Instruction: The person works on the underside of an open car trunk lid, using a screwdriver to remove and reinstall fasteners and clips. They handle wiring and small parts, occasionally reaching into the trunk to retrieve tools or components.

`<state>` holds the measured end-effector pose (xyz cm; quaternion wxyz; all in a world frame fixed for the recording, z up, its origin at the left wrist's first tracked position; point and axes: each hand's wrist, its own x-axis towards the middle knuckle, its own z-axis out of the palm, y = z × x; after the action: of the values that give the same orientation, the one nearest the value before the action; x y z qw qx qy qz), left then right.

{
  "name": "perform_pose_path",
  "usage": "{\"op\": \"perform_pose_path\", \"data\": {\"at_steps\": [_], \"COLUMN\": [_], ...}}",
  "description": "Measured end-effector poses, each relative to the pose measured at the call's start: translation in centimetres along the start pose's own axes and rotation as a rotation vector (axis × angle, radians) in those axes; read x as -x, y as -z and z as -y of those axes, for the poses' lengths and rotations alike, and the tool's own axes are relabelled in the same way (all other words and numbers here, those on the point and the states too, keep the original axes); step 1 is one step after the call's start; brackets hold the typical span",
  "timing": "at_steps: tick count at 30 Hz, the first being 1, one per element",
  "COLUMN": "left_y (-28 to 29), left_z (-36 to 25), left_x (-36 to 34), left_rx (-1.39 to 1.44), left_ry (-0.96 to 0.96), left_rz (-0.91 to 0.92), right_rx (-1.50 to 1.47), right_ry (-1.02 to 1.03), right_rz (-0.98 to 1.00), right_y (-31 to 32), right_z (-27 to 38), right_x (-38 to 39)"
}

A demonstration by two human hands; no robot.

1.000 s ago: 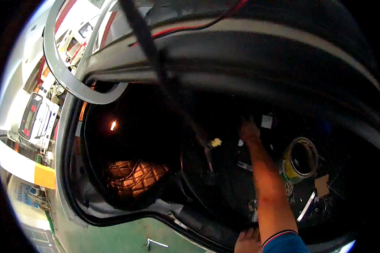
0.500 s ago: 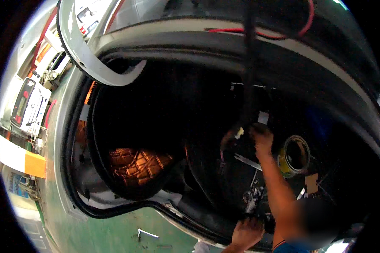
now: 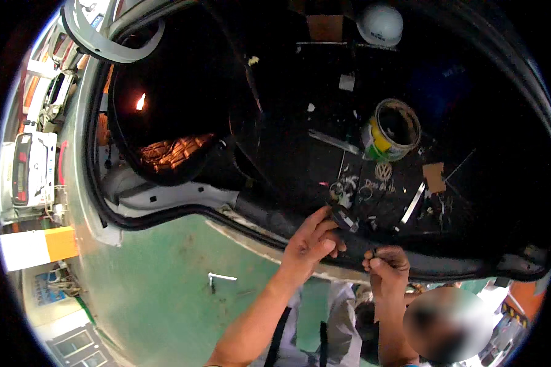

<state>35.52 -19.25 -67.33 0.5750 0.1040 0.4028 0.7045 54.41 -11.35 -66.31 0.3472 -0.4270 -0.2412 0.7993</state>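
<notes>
My left hand (image 3: pixel 315 241) is over the near edge of an open car boot. Its thumb and fingers hold a small black object (image 3: pixel 343 218) with a light patch on its side; I cannot tell its kind for sure. To its right, my right hand (image 3: pixel 388 266) is closed in a pinch, with a small dark bit (image 3: pixel 375 252) at the fingertips, too small to name. Just beyond the left hand, several small loose bits (image 3: pixel 346 189) lie on the dark boot mat (image 3: pixel 312 165).
An open tin (image 3: pixel 376 148) with a yellow and green side stands on the mat. Around it are metal strips (image 3: pixel 335 142), cardboard (image 3: pixel 434 177) and a white hard hat (image 3: pixel 380 25). Copper-coloured quilted lining (image 3: pixel 174 153) shows at left. A white angled tool (image 3: pixel 223 278) lies on the green floor.
My right hand has come back from deep in the boot to the near edge. My left hand has lifted with the black object in it. The view has shifted.
</notes>
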Motion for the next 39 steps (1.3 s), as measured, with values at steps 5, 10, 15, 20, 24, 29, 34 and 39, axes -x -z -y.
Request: {"op": "perform_pose_path", "data": {"at_steps": [5, 10, 15, 20, 24, 29, 34, 39], "left_y": [-1.3, -1.8, -3.0, -3.1, -3.3, -3.2, -2.9, -2.4], "left_z": [0.0, -0.4, -2.1, -3.4, -3.9, -4.4, -4.4, -4.4], "left_x": [2.4, 3.9, 4.1, 4.5, 4.7, 5.0, 5.1, 4.8], "left_rx": [-0.095, -0.107, -0.094, -0.149, -0.157, -0.175, -0.198, -0.196], "left_ry": [0.003, -0.038, -0.054, -0.017, -0.03, -0.031, -0.025, -0.009], "left_rz": [-0.041, -0.017, -0.03, -0.1, -0.105, -0.126, -0.153, -0.324], "right_rx": [0.064, 0.194, 0.162, 0.114, 0.088, 0.114, 0.101, -0.066], "right_ry": [0.014, -0.034, -0.074, -0.161, -0.159, -0.174, -0.187, -0.303], "right_rz": [0.044, 0.075, 0.129, 0.145, 0.161, 0.16, 0.193, 0.115], "right_y": [1.6, 2.5, 2.7, 2.3, 2.3, 1.8, 1.8, 1.1], "right_z": [-1.1, -0.7, -0.2, 0.1, 0.1, 0.6, 0.6, 0.6], "right_x": [4.5, 6.3, 6.6, 6.7, 6.8, 6.8, 6.8, 6.3]}}
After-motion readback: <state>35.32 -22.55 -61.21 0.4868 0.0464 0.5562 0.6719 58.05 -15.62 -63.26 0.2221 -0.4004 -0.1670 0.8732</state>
